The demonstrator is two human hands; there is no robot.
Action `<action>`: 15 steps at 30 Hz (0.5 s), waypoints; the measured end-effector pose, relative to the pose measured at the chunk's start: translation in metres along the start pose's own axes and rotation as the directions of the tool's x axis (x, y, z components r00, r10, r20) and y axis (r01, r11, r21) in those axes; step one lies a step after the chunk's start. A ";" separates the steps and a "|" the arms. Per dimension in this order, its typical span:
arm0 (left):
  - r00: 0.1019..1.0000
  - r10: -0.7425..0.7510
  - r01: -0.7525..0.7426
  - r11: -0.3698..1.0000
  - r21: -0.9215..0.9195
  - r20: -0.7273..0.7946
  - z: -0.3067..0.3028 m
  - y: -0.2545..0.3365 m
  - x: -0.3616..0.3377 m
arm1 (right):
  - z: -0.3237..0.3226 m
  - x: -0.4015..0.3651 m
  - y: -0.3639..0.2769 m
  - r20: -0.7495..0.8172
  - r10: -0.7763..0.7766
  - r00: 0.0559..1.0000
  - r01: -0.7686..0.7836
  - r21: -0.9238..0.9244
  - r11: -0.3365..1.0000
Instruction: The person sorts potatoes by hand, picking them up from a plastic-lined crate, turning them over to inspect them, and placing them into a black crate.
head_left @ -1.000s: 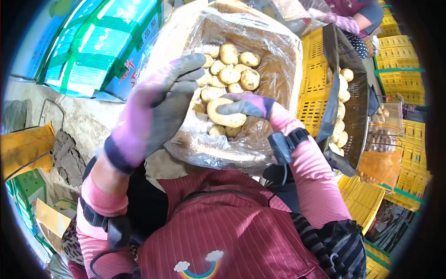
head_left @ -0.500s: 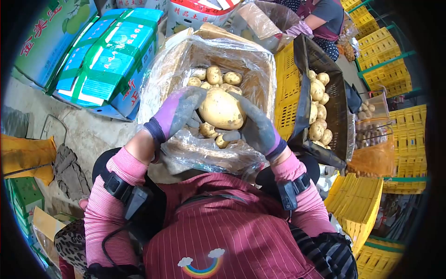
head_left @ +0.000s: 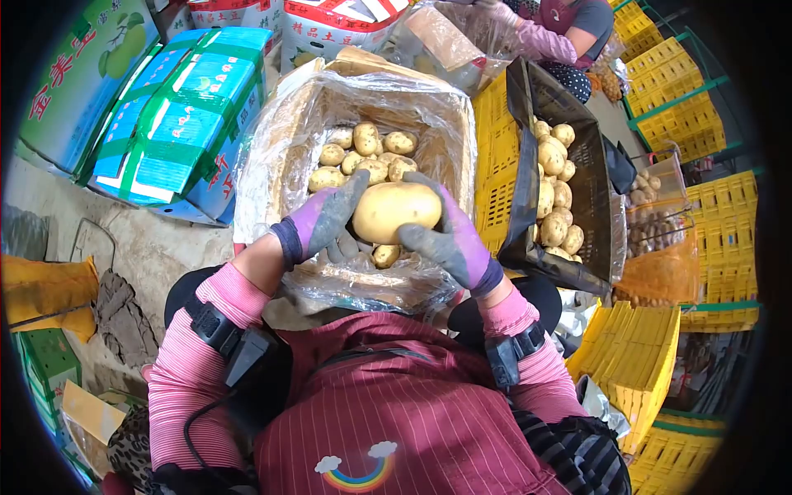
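A large pale potato (head_left: 394, 213) is held between my two gloved hands, above an open carton (head_left: 285, 124) lined with clear plastic. My left hand (head_left: 328, 216), in a purple and grey glove, grips its left side. On the other side my right hand (head_left: 450, 238) has its thumb across the front and fingers behind. Smaller potatoes (head_left: 365, 139) with dirt specks lie inside the carton, beyond and below the big one. The carton's bottom is partly hidden by my hands and the plastic.
Right of the carton stands a black-lined yellow crate (head_left: 495, 157) holding several potatoes (head_left: 554, 194). Taped blue boxes (head_left: 186, 107) sit to the left. A co-worker's sleeved arm (head_left: 549, 40) shows at the top right. Stacked yellow crates (head_left: 722, 239) line the far right.
The large potato has been turned between my hands and now lies more sideways, showing a cleaner face. My right thumb has come across its front. The view has shifted slightly.
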State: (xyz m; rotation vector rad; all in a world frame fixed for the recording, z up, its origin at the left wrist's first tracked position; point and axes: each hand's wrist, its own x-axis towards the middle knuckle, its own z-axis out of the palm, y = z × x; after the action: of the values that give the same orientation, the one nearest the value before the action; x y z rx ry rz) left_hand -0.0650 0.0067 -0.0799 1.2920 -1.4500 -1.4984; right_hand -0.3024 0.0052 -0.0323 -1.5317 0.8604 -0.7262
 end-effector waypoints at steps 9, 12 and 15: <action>0.996 0.046 -0.014 0.931 -0.365 0.078 -0.004 0.025 -0.006 | -0.082 0.000 0.015 -0.467 0.209 0.859 0.217 0.703 0.677; 0.999 0.054 -0.052 0.925 -0.376 -0.005 -0.015 0.046 -0.022 | -0.132 -0.002 -0.003 -0.568 0.015 0.823 0.500 0.736 0.456; 0.996 0.025 -0.056 0.922 -0.383 -0.086 -0.022 0.056 -0.031 | -0.122 0.031 -0.009 -0.502 0.087 0.861 0.316 0.660 0.682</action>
State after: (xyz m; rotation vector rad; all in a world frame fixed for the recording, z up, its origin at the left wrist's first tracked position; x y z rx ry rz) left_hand -0.0448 0.0210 -0.0171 1.0593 -1.0551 -1.5883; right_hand -0.3863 -0.0851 -0.0078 -0.6644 0.6985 -1.4150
